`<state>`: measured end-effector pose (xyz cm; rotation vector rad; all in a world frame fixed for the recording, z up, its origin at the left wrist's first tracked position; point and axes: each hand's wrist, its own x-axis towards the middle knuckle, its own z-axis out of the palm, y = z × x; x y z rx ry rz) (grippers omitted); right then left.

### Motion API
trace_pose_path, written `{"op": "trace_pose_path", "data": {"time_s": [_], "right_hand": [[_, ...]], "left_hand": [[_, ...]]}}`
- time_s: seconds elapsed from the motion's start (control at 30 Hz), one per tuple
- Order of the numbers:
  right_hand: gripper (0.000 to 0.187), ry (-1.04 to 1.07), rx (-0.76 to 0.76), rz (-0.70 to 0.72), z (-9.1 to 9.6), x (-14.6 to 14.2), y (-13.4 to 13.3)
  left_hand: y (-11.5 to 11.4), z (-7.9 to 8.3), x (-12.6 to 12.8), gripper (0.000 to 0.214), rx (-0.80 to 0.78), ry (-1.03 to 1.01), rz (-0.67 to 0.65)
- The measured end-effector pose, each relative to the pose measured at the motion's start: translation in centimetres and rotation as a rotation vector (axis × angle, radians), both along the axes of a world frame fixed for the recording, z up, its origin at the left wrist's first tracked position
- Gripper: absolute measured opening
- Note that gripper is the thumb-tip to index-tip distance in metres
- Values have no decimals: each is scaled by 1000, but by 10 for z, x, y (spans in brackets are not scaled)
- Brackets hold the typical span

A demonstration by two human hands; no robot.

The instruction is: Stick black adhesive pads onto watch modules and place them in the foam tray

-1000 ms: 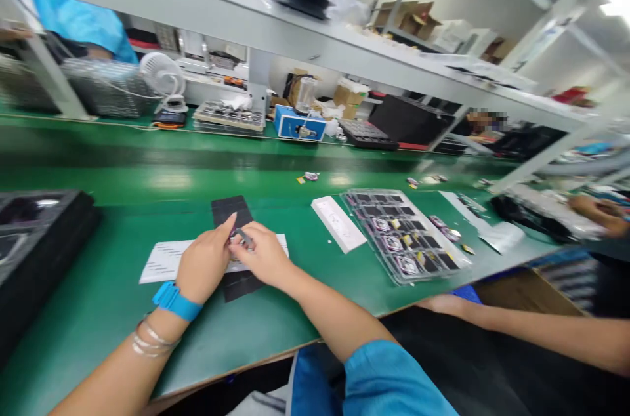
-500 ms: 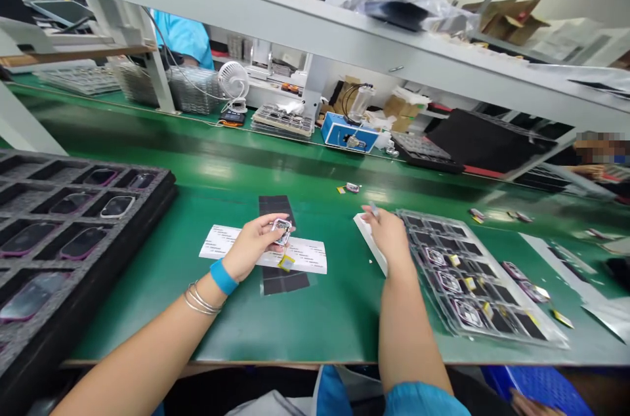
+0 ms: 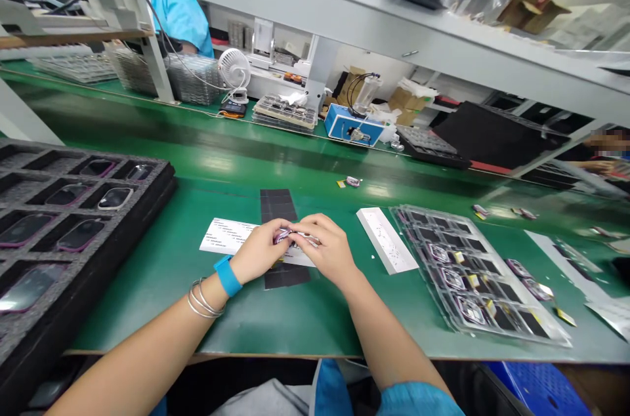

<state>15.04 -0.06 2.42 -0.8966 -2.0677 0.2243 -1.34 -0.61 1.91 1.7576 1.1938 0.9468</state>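
Over the middle of the bench, my left hand (image 3: 258, 250) is closed on a small device housing (image 3: 281, 235) with a purple-pink edge, mostly covered by the fingers. My right hand (image 3: 329, 250) meets it from the right, fingertips pinched at the housing; a thin piece seems to be between them, too hidden to name. Under both hands lies a white printed label strip (image 3: 227, 236), crossing a dark strip (image 3: 275, 203) on the green bench. A bit of yellow shows below the left fingers. Right of my hands stands a shallow white box (image 3: 404, 261) with tiny bits on it.
A foam tray (image 3: 170, 183) with dark-screened devices fills the left side. At right is a clear plastic tray (image 3: 554, 331) holding housings and yellow-taped parts. Loose housings (image 3: 536, 289) lie beyond it. A white fan (image 3: 234, 68) and blue machine (image 3: 352, 125) stand behind, beneath a shelf beam.
My right hand has moved left from the white box to the housing in my left hand, uncovering the box. The left hand keeps its hold. The view has shifted slightly.
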Motion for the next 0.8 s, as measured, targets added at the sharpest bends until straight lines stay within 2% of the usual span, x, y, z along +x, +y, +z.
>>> {"op": "trace_pose_path", "data": {"time_s": [0.1, 0.17, 0.33, 0.47, 0.7, 0.8], "right_hand": [[12, -72, 38, -18, 0, 0, 1], [12, -109, 6, -57, 0, 1, 1], [12, -93, -175, -139, 0, 4, 4], [13, -26, -240, -144, 1, 5, 6], [15, -5, -258, -161, 4, 3, 4], [10, -19, -228, -150, 3, 2, 3]], "left_hand": [[0, -1, -1, 25, 66, 128, 18], [1, -3, -1, 26, 91, 167, 44], [4, -7, -3, 31, 69, 116, 94], [4, -7, -3, 35, 50, 104, 130], [4, -7, -4, 35, 97, 178, 161], [5, -7, -4, 36, 99, 206, 159]]}}
